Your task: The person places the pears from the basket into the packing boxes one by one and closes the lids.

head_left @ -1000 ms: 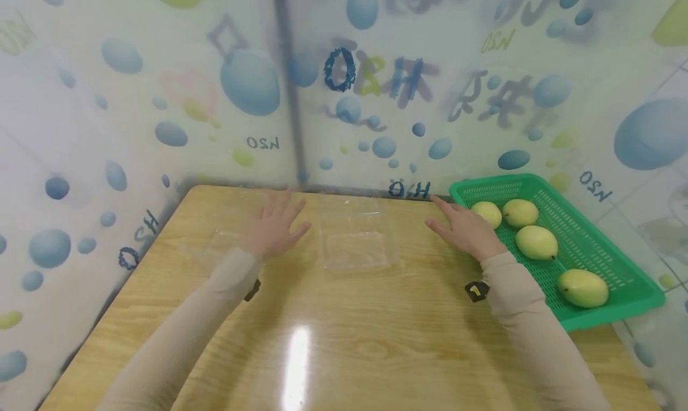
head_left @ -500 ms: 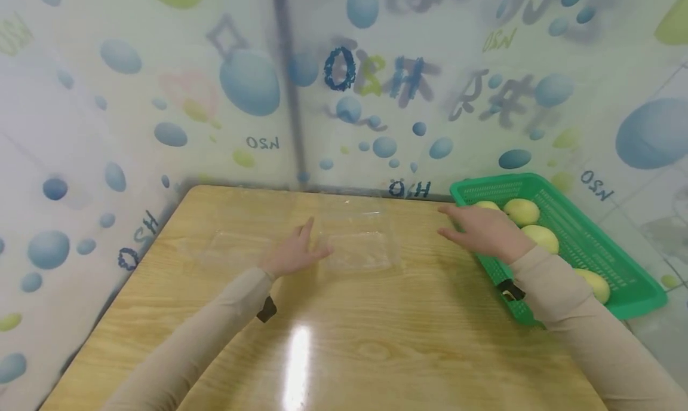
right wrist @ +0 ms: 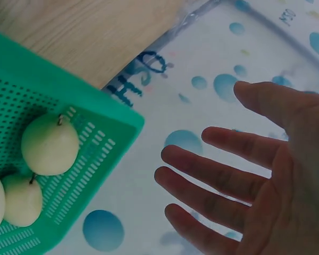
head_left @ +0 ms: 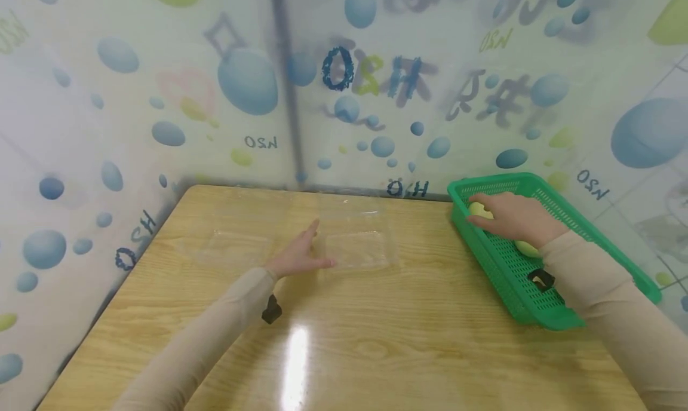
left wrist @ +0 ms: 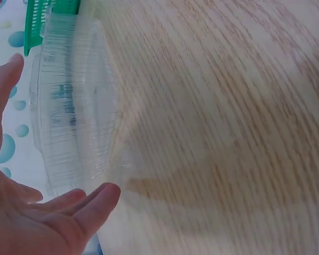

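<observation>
My left hand (head_left: 298, 255), fingers spread, is at the near left side of a clear plastic clamshell box (head_left: 357, 252) whose lid is up at the back. In the left wrist view its fingertips (left wrist: 109, 194) are right by the ribbed wall of the clear box (left wrist: 64, 106). Over the green plastic basket (head_left: 497, 273) hovers my right hand (head_left: 518, 217), thumb apart from the fingers. Beneath it a pale yellow-green pear (head_left: 477, 209) shows partly. The right wrist view shows that palm with nothing in it, to the side of several stemmed pears (right wrist: 50, 144).
Another clear plastic box (head_left: 239, 247) with its lid up stands left of the first. The wooden table (head_left: 376, 345) ends at a wall (head_left: 365, 154) printed with blue drops. The basket sits at the table's right edge.
My right hand has moved right, from beside the basket to over its pears. The left hand has come down and right, from above the left box to the near side of the right one.
</observation>
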